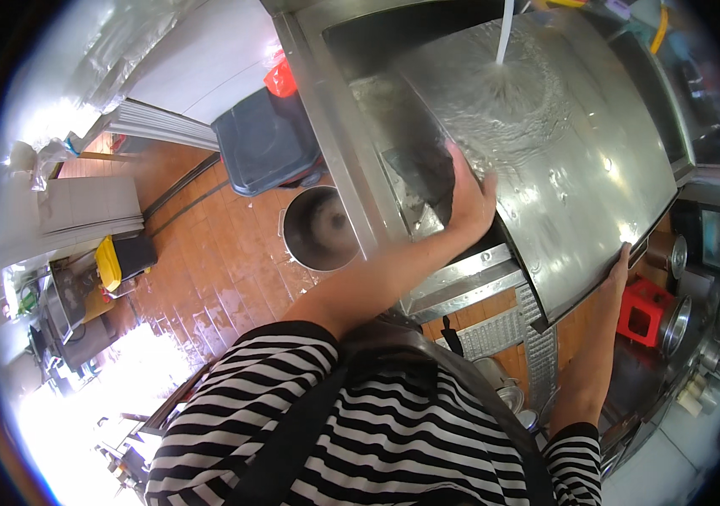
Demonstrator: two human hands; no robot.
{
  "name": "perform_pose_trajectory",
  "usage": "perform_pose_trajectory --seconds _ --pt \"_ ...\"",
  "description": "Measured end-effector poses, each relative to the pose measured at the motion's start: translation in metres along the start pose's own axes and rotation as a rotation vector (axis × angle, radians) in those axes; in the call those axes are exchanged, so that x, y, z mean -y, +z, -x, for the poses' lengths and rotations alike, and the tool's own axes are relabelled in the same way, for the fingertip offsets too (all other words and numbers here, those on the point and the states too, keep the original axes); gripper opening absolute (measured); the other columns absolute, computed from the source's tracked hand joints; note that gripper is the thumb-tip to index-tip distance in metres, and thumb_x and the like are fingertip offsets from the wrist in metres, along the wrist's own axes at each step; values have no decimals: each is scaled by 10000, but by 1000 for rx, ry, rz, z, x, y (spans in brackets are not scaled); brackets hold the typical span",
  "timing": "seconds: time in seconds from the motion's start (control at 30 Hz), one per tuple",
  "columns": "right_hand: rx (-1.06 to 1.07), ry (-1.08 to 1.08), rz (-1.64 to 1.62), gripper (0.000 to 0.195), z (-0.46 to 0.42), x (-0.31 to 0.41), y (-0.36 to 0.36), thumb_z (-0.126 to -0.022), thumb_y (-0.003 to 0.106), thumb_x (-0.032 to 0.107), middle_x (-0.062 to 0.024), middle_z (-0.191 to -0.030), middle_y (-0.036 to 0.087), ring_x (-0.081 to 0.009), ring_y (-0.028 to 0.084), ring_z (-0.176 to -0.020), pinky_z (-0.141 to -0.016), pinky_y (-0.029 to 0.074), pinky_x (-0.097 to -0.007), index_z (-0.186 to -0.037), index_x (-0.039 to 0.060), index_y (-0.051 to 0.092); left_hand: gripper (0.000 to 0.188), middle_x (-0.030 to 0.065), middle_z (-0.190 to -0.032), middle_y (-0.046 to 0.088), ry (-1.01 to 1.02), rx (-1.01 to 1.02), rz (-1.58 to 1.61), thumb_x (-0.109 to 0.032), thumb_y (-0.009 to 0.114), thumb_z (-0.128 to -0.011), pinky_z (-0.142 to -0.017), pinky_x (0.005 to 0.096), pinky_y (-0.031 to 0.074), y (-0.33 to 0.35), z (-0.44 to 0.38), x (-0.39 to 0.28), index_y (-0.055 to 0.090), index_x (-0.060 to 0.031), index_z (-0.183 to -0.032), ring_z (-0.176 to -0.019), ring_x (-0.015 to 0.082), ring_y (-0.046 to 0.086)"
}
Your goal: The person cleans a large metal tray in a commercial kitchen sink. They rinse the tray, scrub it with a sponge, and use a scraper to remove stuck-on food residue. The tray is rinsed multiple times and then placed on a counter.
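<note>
A large stainless steel panel lies tilted across a metal sink. Water from a stream strikes its upper part and spreads over the surface. My left hand is at the panel's left edge, its thumb on the metal and its fingers stretched along the rim. Beside those fingers, down in the sink, is a dark object that I cannot make out clearly. My right hand grips the near right edge, with the fingers partly hidden behind it.
Left of the sink, a deep metal pot and a dark lidded bin stand on the wet tiled floor. A red plastic stool is at the right. Metal grating and several pots lie below the panel.
</note>
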State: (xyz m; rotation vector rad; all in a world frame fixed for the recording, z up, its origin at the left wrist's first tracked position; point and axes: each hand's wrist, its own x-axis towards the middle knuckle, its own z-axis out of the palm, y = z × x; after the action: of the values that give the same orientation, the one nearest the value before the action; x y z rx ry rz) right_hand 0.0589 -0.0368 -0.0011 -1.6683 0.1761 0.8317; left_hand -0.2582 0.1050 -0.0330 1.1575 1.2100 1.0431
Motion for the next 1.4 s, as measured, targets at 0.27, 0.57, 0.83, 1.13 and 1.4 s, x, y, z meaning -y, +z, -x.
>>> perform_pose_trajectory --seconds 0.27,0.57,0.83,1.13,1.4 --pt "55 -113 28 660 49 14 11 -892 517 511 -112 -1236 542 -245 546 -1082 -925 444 -338 -1298 -5 451 509 88 -1488 252 760 478 -862 -276 615 -851 -1085 577 155 -37 -5 -27 477 -166 -1328 -1386 326 186" --pt "45 -180 27 728 11 -8 2 -862 567 524 -110 -1278 517 -218 510 -1130 -972 385 -300 -1291 -54 455 217 209 -935 653 496 183 -490 -166 524 -875 -764 417 524 20 -238 -81 663 -45 -989 -868 362 641" --pt "-199 -213 33 731 23 -5 -46 -861 574 518 -116 -1314 496 -219 488 -1171 -1010 349 -300 -1293 -59 455 261 198 -785 660 376 109 -745 -195 489 -874 -660 402 532 97 -381 -53 674 -13 -845 -730 331 659" --pt "-195 -106 51 732 30 7 -11 -860 576 518 -127 -1292 513 -224 500 -1153 -993 357 -297 -1286 -66 461 194 227 -973 558 970 64 -586 31 401 -931 -758 419 576 82 -605 101 483 105 -1090 -858 324 605" --pt "-172 -181 70 726 35 9 -12 -858 581 516 -138 -1264 528 -213 503 -1148 -987 362 -293 -1265 -77 475 279 165 -942 613 271 36 561 -234 485 -915 -681 314 534 66 -541 -2 571 -29 -1084 -854 237 622"
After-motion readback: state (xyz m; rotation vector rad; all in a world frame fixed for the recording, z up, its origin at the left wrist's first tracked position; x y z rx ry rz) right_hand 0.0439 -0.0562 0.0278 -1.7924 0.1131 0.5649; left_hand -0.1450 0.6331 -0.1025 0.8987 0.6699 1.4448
